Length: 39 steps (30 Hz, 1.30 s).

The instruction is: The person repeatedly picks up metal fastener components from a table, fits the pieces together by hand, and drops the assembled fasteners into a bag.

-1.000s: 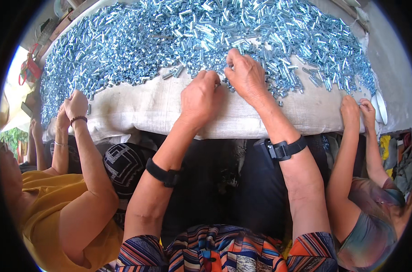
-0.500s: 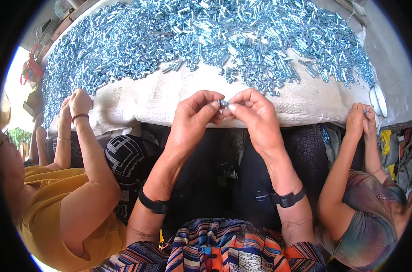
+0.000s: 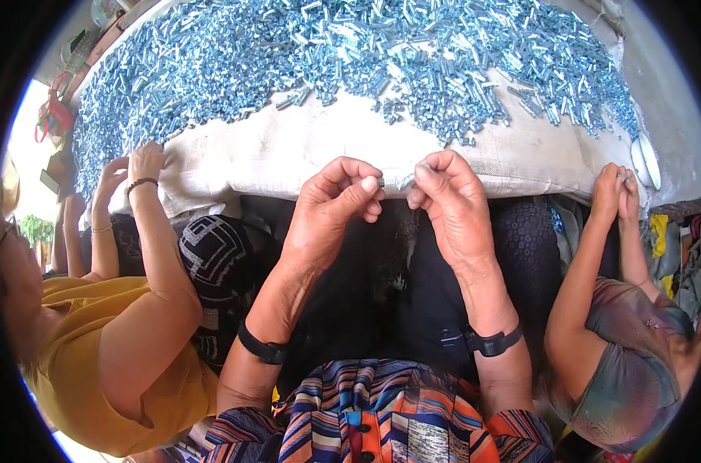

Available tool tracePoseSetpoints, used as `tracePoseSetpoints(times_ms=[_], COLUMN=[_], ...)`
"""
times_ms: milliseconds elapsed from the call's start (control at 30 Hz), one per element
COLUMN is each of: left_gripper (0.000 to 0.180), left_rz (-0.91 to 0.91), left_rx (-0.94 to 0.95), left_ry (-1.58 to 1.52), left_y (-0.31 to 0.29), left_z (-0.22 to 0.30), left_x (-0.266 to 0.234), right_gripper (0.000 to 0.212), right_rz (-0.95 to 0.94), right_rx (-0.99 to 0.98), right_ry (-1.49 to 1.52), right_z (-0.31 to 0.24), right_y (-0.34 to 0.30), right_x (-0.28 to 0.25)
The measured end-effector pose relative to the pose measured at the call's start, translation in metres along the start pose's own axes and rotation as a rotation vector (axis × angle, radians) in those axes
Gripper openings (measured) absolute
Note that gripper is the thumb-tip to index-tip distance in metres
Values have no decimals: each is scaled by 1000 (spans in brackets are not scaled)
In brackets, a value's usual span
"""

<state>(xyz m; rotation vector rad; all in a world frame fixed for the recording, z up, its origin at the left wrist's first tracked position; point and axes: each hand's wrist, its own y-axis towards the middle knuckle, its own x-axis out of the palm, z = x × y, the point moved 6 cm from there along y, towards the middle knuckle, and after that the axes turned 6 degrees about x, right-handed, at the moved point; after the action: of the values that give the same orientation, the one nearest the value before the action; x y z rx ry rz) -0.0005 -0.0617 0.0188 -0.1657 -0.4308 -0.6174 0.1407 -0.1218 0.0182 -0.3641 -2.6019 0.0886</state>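
One short metal piece [image 3: 380,183] at the fingertips of the left hand [image 3: 325,212], just off centre toward 11 o'clock. Pinches it between thumb and forefinger, other fingers curled beneath. Apart from it, toward 1 o'clock, the right hand [image 3: 457,212], fingers bent inward, thumb close to forefinger; a pale blur at the tips, but cannot tell whether pinching anything. Holds both hands by the near edge of a pale cloth [image 3: 289,154], partly above a dark-trousered lap [image 3: 327,285].

Could easily drop the piece, judging by so small a thing in so slight a grip: with a loosened thumb or a bump between hands, might lose it over the edge, toward 6 o'clock.

Looks dark grey and stubby, mostly covered by the fingers, too small for finer detail. At 12 o'clock, across the cloth, a wide spread of metal tubes [image 3: 289,54], shiny blue-silver, some short, some longer, lying every which way. At 8 o'clock, a co-worker in mustard yellow [image 3: 88,339]; at 4 o'clock, a co-worker in mottled green and purple [image 3: 632,378].
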Motion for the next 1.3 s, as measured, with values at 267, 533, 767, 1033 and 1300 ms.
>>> tracePoseSetpoints(times_ms=[267, 533, 767, 1033, 1300], left_gripper=[13, 8, 7, 11, 12], left_rz=[-25, -30, -167, -376, -425], left_rx=[4, 237, 375, 136, 134], left_ry=[-83, 298, 668, 380, 140], left_y=[-4, -12, -22, -36, -36], left_z=[-2, 16, 25, 8, -2], left_x=[4, 7, 10, 17, 19], right_gripper=[10, 7, 17, 18, 19], right_rz=[-34, -67, -174, -321, -405], right_rx=[12, 66, 283, 485, 484], right_ry=[136, 134, 322, 313, 442], right_z=[6, 13, 31, 48, 58], right_y=[-5, -9, -20, -33, -37], right_x=[8, 8, 12, 14, 20])
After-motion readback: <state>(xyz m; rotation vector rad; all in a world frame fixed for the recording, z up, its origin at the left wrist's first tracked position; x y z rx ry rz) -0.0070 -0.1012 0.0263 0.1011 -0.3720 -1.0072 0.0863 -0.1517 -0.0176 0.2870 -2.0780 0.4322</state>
